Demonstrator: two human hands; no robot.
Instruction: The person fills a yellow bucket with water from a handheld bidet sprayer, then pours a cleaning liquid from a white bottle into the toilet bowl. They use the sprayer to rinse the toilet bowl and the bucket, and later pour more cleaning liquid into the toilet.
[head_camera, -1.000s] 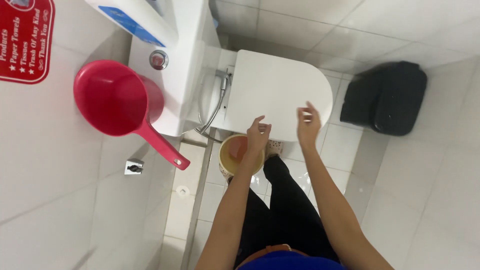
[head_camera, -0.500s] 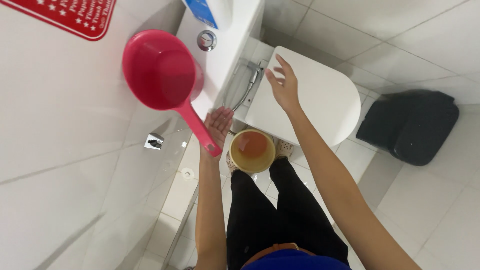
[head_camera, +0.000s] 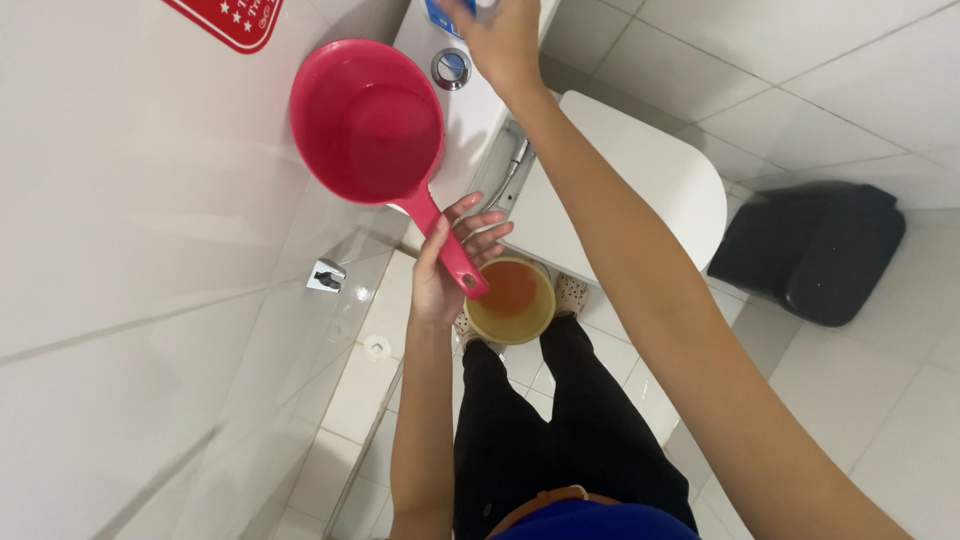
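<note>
A red plastic dipper (head_camera: 368, 122) with a long handle hangs against the white tiled wall on the left. My left hand (head_camera: 447, 268) is at the lower end of that handle, which lies across the palm between thumb and spread fingers. My right hand (head_camera: 500, 35) reaches far up over the white cistern (head_camera: 470, 110), its fingertips on a blue and white thing (head_camera: 447, 8) cut off by the top edge. Whether it grips that thing is not visible. A small yellow bucket (head_camera: 482, 325) holding orange-brown liquid stands on the floor by my feet.
A white toilet with its lid (head_camera: 640, 170) closed is ahead, with a round chrome flush button (head_camera: 452, 68) on the cistern and a spray hose (head_camera: 510, 170) beside it. A black bin (head_camera: 820, 250) sits on the right. On the left wall are a small metal valve (head_camera: 325, 275) and a red sign (head_camera: 230, 15).
My right hand left the toilet lid and rose to the top of the cistern. My left hand went from the bucket to the dipper's handle. The view swung left and up.
</note>
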